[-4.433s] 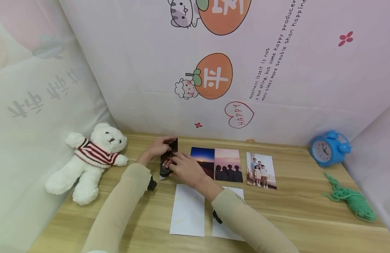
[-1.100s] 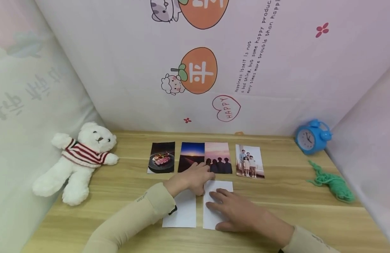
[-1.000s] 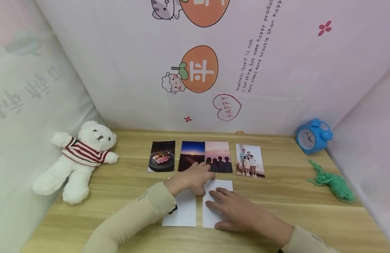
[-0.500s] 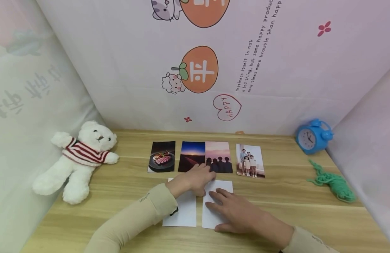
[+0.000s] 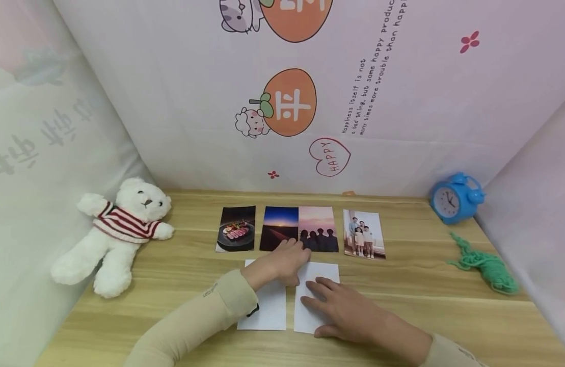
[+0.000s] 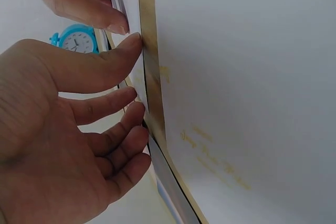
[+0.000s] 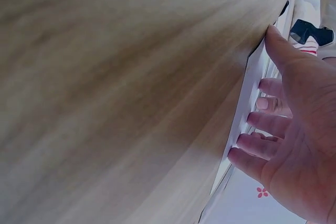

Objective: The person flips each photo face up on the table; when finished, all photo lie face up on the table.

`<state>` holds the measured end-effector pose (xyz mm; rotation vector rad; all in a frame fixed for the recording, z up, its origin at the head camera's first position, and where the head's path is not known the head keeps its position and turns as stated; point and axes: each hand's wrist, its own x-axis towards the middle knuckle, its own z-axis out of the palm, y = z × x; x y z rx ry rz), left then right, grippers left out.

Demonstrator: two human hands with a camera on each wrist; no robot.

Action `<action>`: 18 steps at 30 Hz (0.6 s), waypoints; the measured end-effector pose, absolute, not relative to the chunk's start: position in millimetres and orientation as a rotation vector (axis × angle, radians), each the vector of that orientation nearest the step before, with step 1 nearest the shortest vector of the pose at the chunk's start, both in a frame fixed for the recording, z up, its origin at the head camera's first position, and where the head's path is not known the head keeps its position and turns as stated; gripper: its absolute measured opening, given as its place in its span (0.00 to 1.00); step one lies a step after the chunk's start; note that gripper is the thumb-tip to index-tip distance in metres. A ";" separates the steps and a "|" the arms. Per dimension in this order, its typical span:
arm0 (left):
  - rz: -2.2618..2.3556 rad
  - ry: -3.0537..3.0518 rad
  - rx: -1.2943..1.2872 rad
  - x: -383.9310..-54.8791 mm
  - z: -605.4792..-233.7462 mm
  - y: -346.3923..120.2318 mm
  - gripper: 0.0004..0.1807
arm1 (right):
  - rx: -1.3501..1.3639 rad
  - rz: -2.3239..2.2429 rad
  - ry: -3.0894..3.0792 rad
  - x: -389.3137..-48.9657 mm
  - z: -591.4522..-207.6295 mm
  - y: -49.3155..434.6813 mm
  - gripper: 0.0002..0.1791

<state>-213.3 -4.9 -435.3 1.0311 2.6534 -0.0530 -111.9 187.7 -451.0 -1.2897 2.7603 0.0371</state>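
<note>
Two white cards, perhaps photos lying face down, rest side by side on the table: a left card and a right card. My left hand reaches over the left card, its fingertips at the top of the right card and its thumb by that card's left edge. My right hand lies spread over the right card, thumb near the lower edge. In the left wrist view, the left hand has relaxed fingers touching the card; faint yellow marks show on the left card. The right hand's fingertips touch the card in the right wrist view.
Behind the hands lie a food photo, a sunset road photo, a silhouette photo touching it, and a family photo. A white teddy bear sits left; a blue alarm clock and green yarn are right.
Earlier both hands held the food photo at the back left; now it lies flat and both hands are at the right white card. Over the last second the hands have barely moved.
</note>
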 end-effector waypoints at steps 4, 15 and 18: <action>-0.058 2.657 1.026 -213.1 -435.4 -2.8 0.32 | -1.276 0.028 2.753 -111.1 -451.0 188.6 0.38; -0.006 2.650 0.990 -213.0 -435.7 -2.7 0.31 | -1.297 0.018 2.761 -111.7 -452.4 188.8 0.38; 0.038 2.649 0.979 -212.7 -436.9 -3.0 0.33 | -1.300 0.031 2.758 -112.1 -452.0 188.8 0.38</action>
